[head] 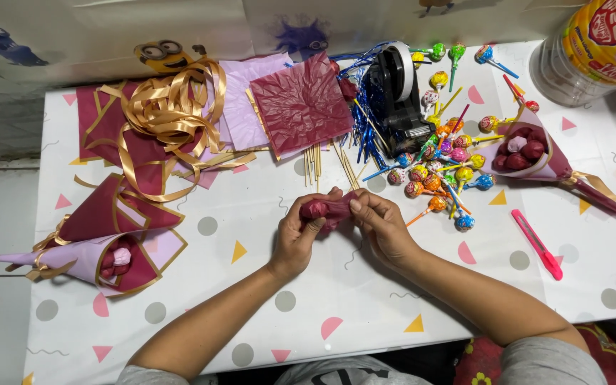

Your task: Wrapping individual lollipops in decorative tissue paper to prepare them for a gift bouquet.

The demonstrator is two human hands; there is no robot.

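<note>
Maroon tissue wad — long axis left-right, left hand, right hand pinching ends

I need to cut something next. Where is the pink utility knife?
The pink utility knife lies on the table to the right of the right hand, below the lollipop pile.

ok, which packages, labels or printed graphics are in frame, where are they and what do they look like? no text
Plastic jar: top right corner of the table, round and clear, wrapped in a yellow label with a red patch.
Cartoon sticker: on the wall sheet behind the gold ribbon, yellow goggled figure.
Ink-blot graphic: wall sheet at top centre, purple splash shape.
No screens or signs.
</note>
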